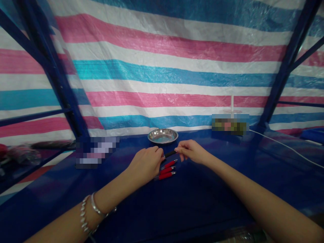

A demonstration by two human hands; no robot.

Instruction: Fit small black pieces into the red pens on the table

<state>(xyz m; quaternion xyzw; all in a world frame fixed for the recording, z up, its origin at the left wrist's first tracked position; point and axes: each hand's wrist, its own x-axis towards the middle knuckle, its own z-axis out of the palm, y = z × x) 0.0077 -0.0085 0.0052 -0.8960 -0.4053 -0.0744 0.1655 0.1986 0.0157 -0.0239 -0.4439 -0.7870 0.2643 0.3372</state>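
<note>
Both my hands meet over the middle of a blue table (192,202). Between them is a thin black pen (170,154): my left hand (146,163) pinches its left end and my right hand (191,151) pinches its right end. Just below the hands, three red pens (167,169) with silver clips lie side by side on the table. My left wrist wears silver bracelets (91,212).
A round metal dish (163,135) stands at the back of the table, just beyond my hands. A white cable (286,148) runs along the right side. Blue frame posts (60,84) stand left and right, with a striped pink, white and blue tarp (177,67) behind.
</note>
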